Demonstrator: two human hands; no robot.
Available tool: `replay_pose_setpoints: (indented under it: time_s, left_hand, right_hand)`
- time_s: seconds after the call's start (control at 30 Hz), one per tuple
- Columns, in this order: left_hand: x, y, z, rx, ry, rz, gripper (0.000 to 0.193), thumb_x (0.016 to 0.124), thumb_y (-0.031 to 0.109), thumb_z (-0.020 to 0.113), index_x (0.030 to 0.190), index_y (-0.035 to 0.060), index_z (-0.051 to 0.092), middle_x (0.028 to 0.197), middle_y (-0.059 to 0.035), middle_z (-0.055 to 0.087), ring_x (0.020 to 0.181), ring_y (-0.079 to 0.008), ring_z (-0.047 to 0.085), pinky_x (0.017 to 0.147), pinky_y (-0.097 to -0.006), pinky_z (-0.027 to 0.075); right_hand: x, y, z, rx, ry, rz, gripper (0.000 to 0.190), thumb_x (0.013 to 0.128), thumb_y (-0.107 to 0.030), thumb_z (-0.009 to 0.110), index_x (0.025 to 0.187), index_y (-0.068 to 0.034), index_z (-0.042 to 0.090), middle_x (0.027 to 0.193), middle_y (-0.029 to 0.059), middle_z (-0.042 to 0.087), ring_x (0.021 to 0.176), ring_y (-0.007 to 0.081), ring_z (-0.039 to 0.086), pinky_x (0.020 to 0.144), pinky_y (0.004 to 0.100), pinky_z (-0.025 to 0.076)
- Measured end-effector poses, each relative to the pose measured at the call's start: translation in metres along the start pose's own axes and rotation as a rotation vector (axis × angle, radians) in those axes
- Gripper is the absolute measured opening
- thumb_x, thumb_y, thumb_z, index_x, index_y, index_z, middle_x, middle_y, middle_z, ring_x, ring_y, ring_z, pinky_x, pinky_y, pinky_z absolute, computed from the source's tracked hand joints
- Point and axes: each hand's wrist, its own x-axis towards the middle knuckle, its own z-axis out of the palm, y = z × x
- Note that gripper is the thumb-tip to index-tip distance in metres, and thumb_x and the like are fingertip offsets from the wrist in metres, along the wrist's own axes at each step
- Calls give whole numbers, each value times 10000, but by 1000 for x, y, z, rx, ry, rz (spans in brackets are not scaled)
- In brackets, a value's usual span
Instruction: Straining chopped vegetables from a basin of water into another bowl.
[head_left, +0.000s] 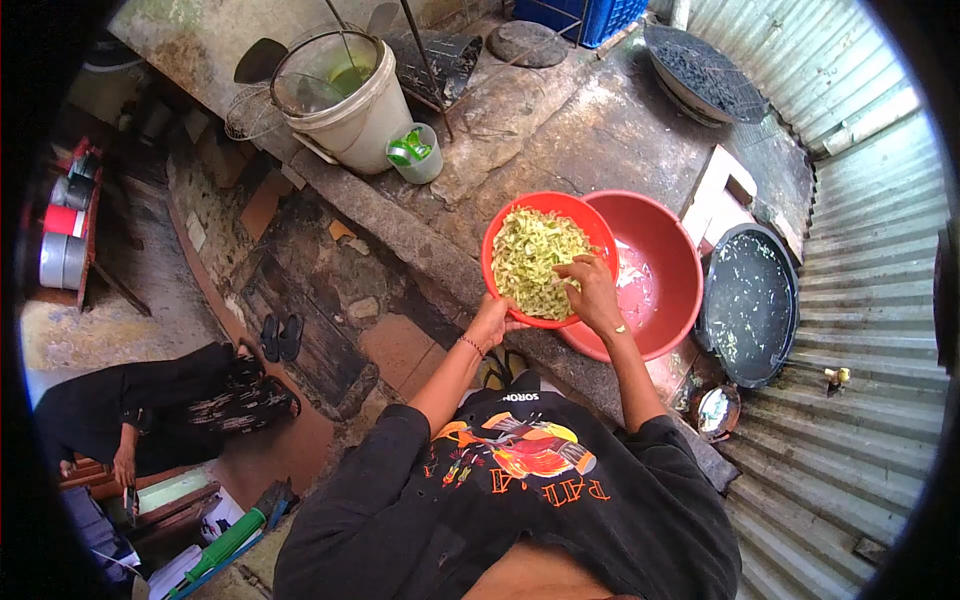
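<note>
My left hand (493, 321) grips the near-left rim of an orange-red plastic basin (609, 251). Pale green shredded vegetable (536, 251), which looks like cabbage, fills much of the basin. Over its right side is my right hand (591, 291), fingers bent and fingertips at the shreds; whether they pinch any is too small to tell. The basin overlaps the left part of a larger dull red tub (679, 277), where a little water and some pale bits show at the bottom.
Right of the tub sits a black oval tub (754, 307) of water with floating shreds, beside a corrugated metal wall (862, 300). A white bucket (345, 112) and a small cup (416, 154) stand on the ledge. Another person (172, 405) is at lower left, near sandals (281, 337).
</note>
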Motion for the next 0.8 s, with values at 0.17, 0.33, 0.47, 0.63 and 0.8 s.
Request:
replay_pose_setpoints:
  time_s: [0.17, 0.33, 0.47, 0.63, 0.8]
  left_hand:
    - [-3, -1, 3, -28, 34, -30, 379, 674, -23, 397, 1048, -30, 337, 855, -156, 528, 629, -217, 588, 496, -302, 524]
    - [-1, -1, 3, -44, 38, -42, 380, 673, -16, 404, 1046, -29, 331, 835, -156, 527, 616, -221, 584, 507, -318, 522]
    - [5, -2, -7, -16, 45, -81, 339, 673, 1, 419, 1008, -32, 379, 821, -149, 538, 613, -219, 580, 523, -330, 519]
    - [9, 4, -2, -37, 54, -47, 313, 676, 10, 419, 984, -41, 401, 829, -151, 548, 619, -216, 583, 521, -317, 522]
    - [15, 3, -7, -34, 35, -43, 326, 680, 13, 411, 1000, -39, 390, 843, -150, 545, 644, -220, 587, 537, -313, 525]
  right_hand:
    - [-22, 29, -12, 235, 445, 94, 371, 636, 69, 458, 984, -42, 521, 1021, 118, 504, 1010, 265, 427, 890, 325, 312]
    - [-102, 146, 20, -309, 820, 872, 403, 645, -98, 615, 1002, 35, 482, 1006, 162, 499, 995, 268, 434, 853, 349, 337]
    - [-140, 174, 49, -329, 758, 1613, 460, 636, -128, 649, 1016, 48, 460, 940, 175, 523, 876, 268, 505, 770, 358, 403]
    - [-168, 235, 82, 952, 1077, 1237, 344, 619, -131, 679, 889, 30, 541, 815, 124, 553, 676, 211, 543, 607, 333, 460]
    - [-123, 229, 53, 754, 1266, 1100, 223, 574, 35, 540, 797, 34, 555, 732, 73, 560, 590, 157, 525, 512, 289, 425]
